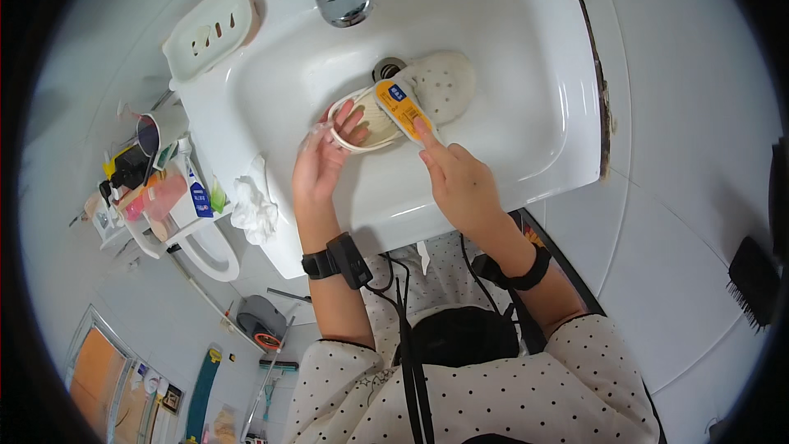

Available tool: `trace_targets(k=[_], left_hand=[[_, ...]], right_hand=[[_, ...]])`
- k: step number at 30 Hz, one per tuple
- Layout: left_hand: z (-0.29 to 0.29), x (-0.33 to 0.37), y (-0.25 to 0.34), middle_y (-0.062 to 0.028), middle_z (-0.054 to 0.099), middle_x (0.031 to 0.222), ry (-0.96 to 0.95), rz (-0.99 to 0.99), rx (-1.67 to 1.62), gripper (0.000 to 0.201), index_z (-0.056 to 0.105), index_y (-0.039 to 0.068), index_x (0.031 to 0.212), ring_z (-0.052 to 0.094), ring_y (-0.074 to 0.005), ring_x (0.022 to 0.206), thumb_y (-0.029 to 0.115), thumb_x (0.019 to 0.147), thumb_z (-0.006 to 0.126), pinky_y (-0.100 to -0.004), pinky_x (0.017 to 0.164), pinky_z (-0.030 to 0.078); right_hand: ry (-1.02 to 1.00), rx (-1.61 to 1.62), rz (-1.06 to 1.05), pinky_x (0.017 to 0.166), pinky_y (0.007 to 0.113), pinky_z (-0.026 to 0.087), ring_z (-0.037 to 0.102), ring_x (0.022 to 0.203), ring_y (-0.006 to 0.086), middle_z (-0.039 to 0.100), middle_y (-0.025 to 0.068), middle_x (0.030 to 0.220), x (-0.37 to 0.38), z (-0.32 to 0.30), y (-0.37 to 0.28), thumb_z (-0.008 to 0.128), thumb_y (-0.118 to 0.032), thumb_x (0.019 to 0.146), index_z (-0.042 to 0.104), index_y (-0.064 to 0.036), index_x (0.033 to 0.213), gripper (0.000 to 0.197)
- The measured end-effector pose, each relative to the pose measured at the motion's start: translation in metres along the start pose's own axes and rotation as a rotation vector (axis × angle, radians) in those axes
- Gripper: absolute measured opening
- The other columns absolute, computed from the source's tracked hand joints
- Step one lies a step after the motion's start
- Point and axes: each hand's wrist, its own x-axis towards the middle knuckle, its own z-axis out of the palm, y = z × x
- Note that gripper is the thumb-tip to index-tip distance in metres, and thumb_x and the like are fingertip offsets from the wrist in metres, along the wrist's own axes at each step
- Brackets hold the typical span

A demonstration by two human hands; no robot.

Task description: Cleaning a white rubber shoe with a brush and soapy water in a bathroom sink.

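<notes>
White sink walls (546,90) are surrounding a pale shoe (448,86) just beside the drain (388,68), the left hand (327,158) gripping its heel rim, the right hand (467,189) clasping a yellow tool (398,107) over it, and work is seemingly progressing, unfinished.

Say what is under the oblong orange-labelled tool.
The white clog is under the oblong orange-labelled tool: its holed toe and open heel show on either side. The tool covers the clog's middle; its underside is hidden.
</notes>
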Motion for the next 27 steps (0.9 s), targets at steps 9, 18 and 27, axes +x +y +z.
trace_targets(k=[9, 18, 27], left_hand=[[0.015, 0.003, 0.002, -0.0232, 0.049, 0.119, 0.016, 0.066, -0.029, 0.036, 0.036, -0.013, 0.122, 0.049, -0.0312, 0.112, 0.000, 0.088, 0.033, -0.0406, 0.097, 0.041], [0.004, -0.003, 0.019, -0.0134, 0.059, 0.105, 0.210, 0.285, 0.826, 0.047, 0.046, -0.001, 0.120, 0.057, -0.0215, 0.092, 0.004, 0.076, 0.062, -0.0326, 0.084, 0.045], [0.046, 0.017, 0.016, -0.0082, 0.057, 0.103, -0.244, 0.868, 1.612, 0.050, 0.052, 0.006, 0.107, 0.054, -0.0278, 0.093, 0.010, 0.061, 0.072, -0.0336, 0.082, 0.044]], right_hand=[[-0.149, 0.040, -0.193, 0.051, 0.038, 0.043, 0.051, 0.054, 0.0296, 0.047, 0.0114, 0.065, -0.008, 0.021, -0.014, 0.051, -0.010, 0.083, 0.044, -0.0210, 0.129, 0.047], [-0.198, -0.471, -0.219, 0.043, 0.033, 0.041, 0.048, 0.045, 0.0223, 0.046, 0.0064, 0.062, -0.011, -0.030, 0.016, 0.056, -0.015, 0.081, 0.049, -0.0281, 0.125, 0.046], [0.027, -0.457, -0.296, 0.040, 0.032, 0.041, 0.048, 0.042, 0.0207, 0.047, 0.0065, 0.061, 0.006, -0.050, 0.022, 0.058, -0.015, 0.080, 0.053, -0.0263, 0.121, 0.043]])
